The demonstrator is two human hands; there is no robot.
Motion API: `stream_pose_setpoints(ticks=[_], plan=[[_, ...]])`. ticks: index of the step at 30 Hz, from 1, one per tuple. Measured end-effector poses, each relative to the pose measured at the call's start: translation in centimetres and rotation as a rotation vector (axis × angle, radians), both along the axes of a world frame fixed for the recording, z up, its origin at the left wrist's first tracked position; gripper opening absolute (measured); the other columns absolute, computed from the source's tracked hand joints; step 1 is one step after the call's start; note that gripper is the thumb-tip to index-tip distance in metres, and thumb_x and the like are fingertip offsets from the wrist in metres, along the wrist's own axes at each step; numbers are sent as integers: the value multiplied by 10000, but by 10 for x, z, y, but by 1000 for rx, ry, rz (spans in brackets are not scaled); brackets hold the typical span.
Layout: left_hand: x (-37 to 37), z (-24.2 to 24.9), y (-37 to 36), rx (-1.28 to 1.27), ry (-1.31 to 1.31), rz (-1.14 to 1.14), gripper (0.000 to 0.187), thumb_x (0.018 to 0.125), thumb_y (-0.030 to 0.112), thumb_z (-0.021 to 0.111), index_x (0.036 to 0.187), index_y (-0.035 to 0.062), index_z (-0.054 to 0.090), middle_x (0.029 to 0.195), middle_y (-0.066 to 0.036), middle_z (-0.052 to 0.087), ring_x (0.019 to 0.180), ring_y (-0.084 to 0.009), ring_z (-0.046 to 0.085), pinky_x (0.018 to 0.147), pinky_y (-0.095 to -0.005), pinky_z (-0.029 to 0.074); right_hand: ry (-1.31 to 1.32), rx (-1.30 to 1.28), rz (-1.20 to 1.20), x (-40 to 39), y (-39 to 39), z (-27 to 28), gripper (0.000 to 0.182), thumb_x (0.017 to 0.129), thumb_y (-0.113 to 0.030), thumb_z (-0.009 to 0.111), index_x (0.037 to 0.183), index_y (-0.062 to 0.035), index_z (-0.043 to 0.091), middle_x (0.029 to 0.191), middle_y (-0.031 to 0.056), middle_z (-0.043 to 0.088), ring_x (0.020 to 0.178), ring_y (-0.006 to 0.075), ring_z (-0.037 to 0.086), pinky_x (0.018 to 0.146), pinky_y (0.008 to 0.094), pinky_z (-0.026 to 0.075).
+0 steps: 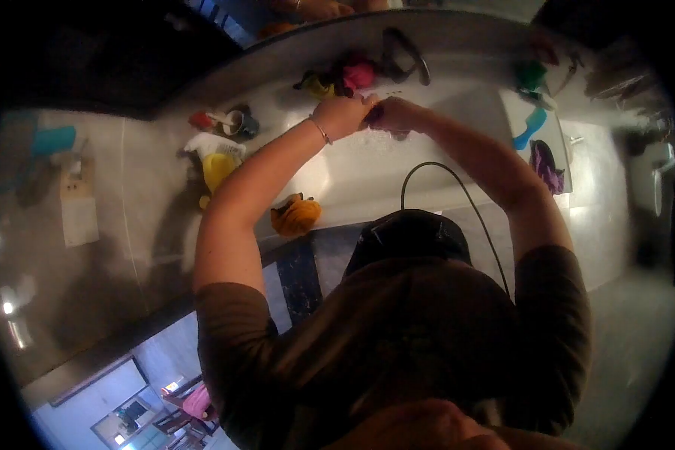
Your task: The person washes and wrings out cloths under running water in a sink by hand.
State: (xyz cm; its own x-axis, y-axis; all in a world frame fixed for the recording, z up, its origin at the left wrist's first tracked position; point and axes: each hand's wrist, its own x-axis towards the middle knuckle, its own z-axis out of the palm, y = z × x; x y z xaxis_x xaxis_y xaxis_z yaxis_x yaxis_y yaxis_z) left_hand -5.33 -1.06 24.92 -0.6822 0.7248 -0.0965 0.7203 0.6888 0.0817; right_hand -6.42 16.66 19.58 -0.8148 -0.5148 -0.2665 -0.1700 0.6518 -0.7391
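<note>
My left hand (343,118), with a bracelet at the wrist, and my right hand (400,116) meet over the white sink basin (337,169). Both are closed around a small dark purple, crumpled cloth (376,114), mostly hidden by my fingers. Water glints just below it. Behind my hands, a pink cloth (358,73) and a yellow-and-black cloth (316,86) lie by the dark curved faucet (405,56). A crumpled orange cloth (296,215) rests on the basin's near edge, beneath my left forearm.
At left stand a cup (235,122), a white packet with a barcode (221,147) and a yellow item (217,171). On the right lie a blue item (531,127), a green item (531,75) and a purple cloth (546,166). A thin dark cable (469,193) arcs before my body.
</note>
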Motion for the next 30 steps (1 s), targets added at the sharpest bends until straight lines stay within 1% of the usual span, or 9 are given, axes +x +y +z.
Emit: stream_pose_setpoints(ticks=[6,11,13,15,17,19,21,26,30], plan=[[22,-28,-3,305,-225,77,334,854,250,581,1139,89,516,946,-153,630,842,-334,628,689,-395,516,-633,-22,259,-8,21,14,304,720,-240,709,901,-15,615,679,11,568,587,128,557,469,264,438],[27,-52,-11,806,-255,130,314,844,197,611,1123,94,511,813,-133,631,643,-298,627,560,-361,502,-60,-338,91,0,32,20,737,752,-209,728,1358,-71,332,894,78,629,801,149,597,720,292,489],[34,-28,-18,988,-1096,703,226,897,272,570,1032,93,544,695,-68,581,421,-155,504,389,-269,406,139,-292,128,-6,31,10,795,763,-190,722,1418,-112,277,1154,110,585,1028,217,570,895,344,449],[46,-12,-18,1230,-1262,901,307,900,390,549,882,84,529,542,-13,483,312,-85,360,298,-213,266,864,-82,-4,22,35,53,767,750,-151,709,1412,-175,324,1342,98,467,1186,258,482,979,427,385],[43,-21,-35,1343,-1841,550,452,888,506,506,756,75,471,446,5,408,311,-68,360,293,-196,264,1042,-3,111,35,42,67,763,748,-146,694,1409,-223,321,1400,65,399,1253,237,418,1010,437,359],[56,-18,-31,1366,-1796,644,509,887,552,468,684,88,419,398,17,342,298,-60,346,281,-182,247,1218,83,225,39,46,68,763,746,-141,679,1406,-271,317,1457,32,331,1320,216,354,1041,447,333],[64,-17,-28,1410,-2179,204,472,886,526,491,766,70,481,453,5,374,292,-66,292,293,-202,233,1312,235,453,39,49,68,757,743,-160,647,1400,-338,315,1476,13,299,1337,184,329,1049,451,327],[96,16,-2,1514,-2538,18,434,891,490,507,1160,157,434,569,-60,439,308,-107,342,289,-189,251,1569,-76,469,35,24,116,662,754,-170,609,1350,-340,374,1286,29,461,1253,220,416,1047,463,327],[103,24,10,1525,-2699,-401,462,895,493,503,1199,159,406,559,-60,420,330,-119,318,321,-250,265,1510,-162,629,37,15,153,454,708,-199,606,1151,-235,509,1043,56,521,1002,231,552,763,398,512]])
